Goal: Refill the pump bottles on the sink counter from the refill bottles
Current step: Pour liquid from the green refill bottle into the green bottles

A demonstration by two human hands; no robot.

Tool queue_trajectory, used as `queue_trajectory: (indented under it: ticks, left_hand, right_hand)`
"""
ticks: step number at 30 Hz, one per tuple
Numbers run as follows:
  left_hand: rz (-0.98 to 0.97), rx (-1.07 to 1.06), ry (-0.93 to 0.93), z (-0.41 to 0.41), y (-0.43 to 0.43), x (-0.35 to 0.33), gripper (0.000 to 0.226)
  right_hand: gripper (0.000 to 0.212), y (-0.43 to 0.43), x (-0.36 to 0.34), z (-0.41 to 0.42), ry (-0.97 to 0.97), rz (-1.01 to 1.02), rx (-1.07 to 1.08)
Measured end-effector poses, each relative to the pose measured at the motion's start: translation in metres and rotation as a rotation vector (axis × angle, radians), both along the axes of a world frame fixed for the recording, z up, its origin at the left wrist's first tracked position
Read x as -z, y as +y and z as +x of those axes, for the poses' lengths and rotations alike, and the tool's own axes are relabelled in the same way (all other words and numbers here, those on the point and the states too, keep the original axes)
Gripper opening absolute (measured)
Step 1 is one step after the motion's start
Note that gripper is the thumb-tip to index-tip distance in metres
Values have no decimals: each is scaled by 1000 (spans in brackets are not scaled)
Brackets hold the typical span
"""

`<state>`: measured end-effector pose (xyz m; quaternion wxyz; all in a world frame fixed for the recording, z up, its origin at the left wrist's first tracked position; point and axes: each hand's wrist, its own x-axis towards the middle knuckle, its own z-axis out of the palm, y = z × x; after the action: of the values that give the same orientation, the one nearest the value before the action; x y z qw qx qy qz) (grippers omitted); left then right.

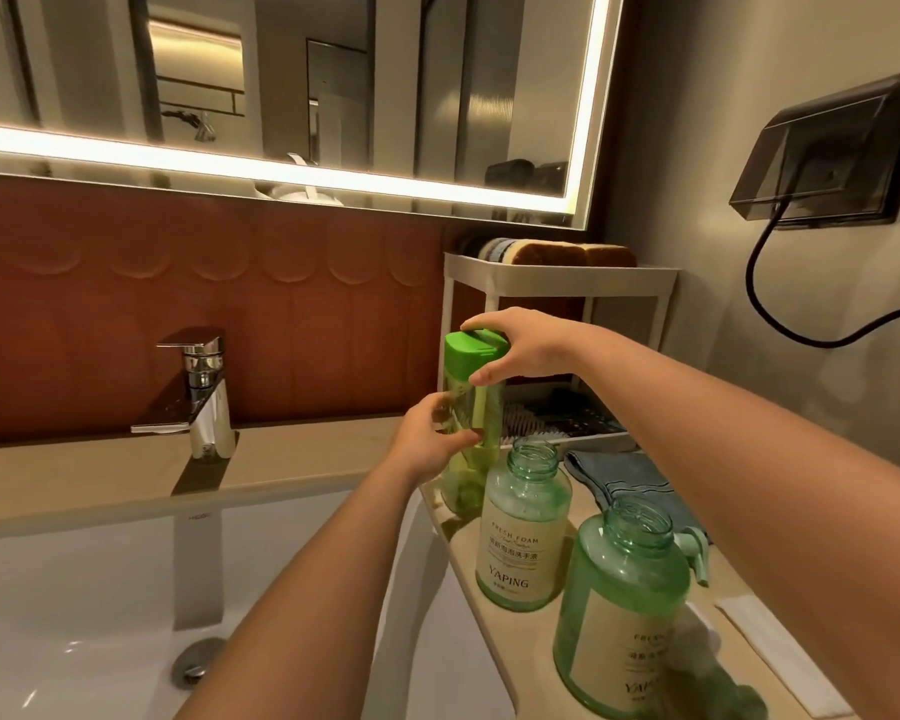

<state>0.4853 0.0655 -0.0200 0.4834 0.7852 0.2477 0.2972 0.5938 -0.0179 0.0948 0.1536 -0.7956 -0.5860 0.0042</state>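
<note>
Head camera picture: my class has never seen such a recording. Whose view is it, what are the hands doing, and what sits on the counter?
No machine here: a person wears one camera on the head, looking forward and down, so both arms are their own. The left hand grips the body of an upright refill bottle, while the right hand holds its green cap. On the counter, beside the white sink and tap, stand a green pump bottle and a nearer pump bottle, both with open necks, pumps off. A blue cloth and a white rack are further right.
</note>
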Motion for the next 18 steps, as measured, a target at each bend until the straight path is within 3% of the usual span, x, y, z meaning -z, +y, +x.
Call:
queue_trajectory:
  ticks: [18]
  left_hand:
    - [-48, -45, -33, -4, -15, -16, 73]
  right_hand:
    - [84, -20, -1, 5, 7, -38, 111]
